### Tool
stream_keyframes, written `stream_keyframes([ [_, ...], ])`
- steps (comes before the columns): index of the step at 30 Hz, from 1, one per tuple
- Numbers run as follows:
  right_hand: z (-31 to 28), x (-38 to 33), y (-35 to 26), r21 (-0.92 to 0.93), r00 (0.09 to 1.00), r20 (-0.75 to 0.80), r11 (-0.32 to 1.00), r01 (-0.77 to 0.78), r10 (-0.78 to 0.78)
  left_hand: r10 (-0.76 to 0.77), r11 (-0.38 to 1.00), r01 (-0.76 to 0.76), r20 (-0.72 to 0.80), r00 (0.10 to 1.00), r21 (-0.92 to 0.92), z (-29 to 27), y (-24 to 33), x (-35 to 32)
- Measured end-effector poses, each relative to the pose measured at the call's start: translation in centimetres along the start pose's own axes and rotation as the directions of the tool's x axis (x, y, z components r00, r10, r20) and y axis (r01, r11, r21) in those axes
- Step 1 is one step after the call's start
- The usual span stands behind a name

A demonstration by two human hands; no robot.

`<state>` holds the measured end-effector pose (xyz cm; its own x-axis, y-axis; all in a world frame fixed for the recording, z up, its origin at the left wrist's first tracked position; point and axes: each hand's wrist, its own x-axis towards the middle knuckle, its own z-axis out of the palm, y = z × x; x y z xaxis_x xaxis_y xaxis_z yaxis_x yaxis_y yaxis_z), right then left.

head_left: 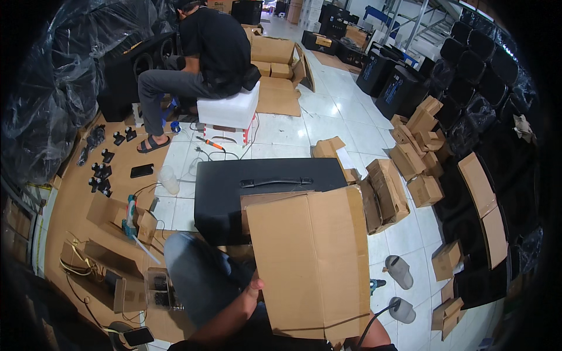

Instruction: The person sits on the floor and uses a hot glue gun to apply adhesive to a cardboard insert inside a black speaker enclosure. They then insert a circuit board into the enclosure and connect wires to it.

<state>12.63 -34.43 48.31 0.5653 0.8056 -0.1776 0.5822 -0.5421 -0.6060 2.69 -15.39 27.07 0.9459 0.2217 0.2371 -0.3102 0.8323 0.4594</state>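
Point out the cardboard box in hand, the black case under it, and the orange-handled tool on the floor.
Cardboard box (313,260): head view, middle of its broad face.
Black case (224,190): head view, bare top, left part.
Orange-handled tool (214,145): head view, on its handle.

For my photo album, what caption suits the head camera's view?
A left hand holds brown cardboard in front of a black case; another person sits beyond.

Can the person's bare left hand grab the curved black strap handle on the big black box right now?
Probably not without letting go: the bare left hand holds the large creased brown cardboard piece by its left edge. The black strap handle itself looks uncovered.
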Motion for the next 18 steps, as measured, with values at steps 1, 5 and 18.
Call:
stream_keyframes([
  [1,-0.4,-0.1,-0.4,-0.026,1.0,0.004,1.0,0.006,-0.006,0.013,1.0,-0.013,0.022,1.0,-0.023,0.1,-0.1,0.5],
  [5,-0.1,1.4,-0.6,-0.119,0.985,0.036,0.978,0.169,-0.166,0.18,0.984,-0.18,-0.015,0.984,0.015,-0.2,4.9,2.6],
  [18,4.1,-4.7,3.3,-0.177,0.971,0.201,0.97,0.169,-0.132,-0.337,0.294,0.262,-0.157,0.928,0.919,6.6,10.8,10.0],
])
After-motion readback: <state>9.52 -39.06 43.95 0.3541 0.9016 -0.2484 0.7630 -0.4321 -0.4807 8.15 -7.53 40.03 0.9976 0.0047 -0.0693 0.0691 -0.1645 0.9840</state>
